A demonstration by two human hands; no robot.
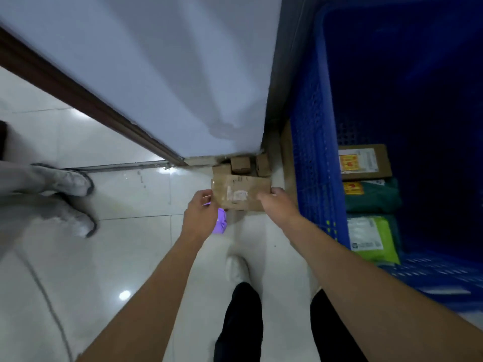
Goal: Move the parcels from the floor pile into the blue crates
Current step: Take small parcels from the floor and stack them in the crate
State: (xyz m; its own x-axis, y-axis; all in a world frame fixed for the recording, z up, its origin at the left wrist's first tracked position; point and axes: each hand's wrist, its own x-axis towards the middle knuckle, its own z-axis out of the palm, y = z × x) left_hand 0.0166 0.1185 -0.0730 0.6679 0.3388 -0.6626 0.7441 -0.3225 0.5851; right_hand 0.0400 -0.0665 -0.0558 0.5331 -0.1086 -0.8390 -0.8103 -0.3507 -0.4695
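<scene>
Cardboard parcel, flat, is being held at both ends over the floor pile of small boxes in the wall corner, just left of the blue crate. Left hand is gripping the left end, fingers curled over the edge. Right hand is gripping the right end likewise. Crate is holding a labelled carton and green bags.
</scene>
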